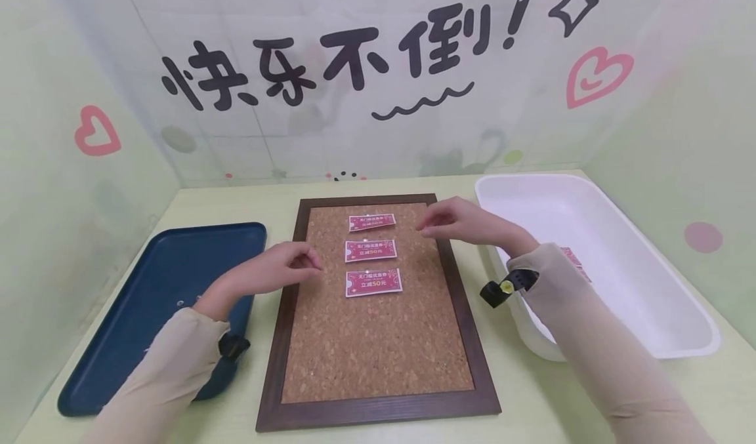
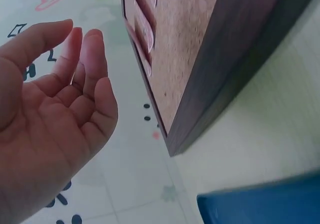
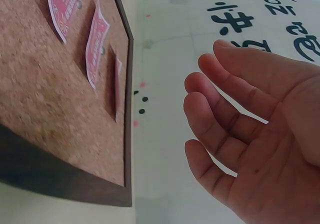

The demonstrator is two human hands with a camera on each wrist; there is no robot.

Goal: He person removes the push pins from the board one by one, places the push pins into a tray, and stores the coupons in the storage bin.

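Three pink, white-edged rectangular paper coupons [image 1: 370, 252] are lying in a column on a brown, dark-wood-framed cork board [image 1: 378, 352], their long axes running crosswise, from the bare left hand [image 1: 282, 268] toward the bare right hand [image 1: 463, 222]. The left hand is hovering just left of the lowest coupon [image 1: 373, 284], sitting nearer to it than the right hand, which is hovering to the right of the top coupon [image 1: 372, 222]. Neither grip is touching a coupon; both are hanging empty, fingers [image 2: 92, 54] loosely bent
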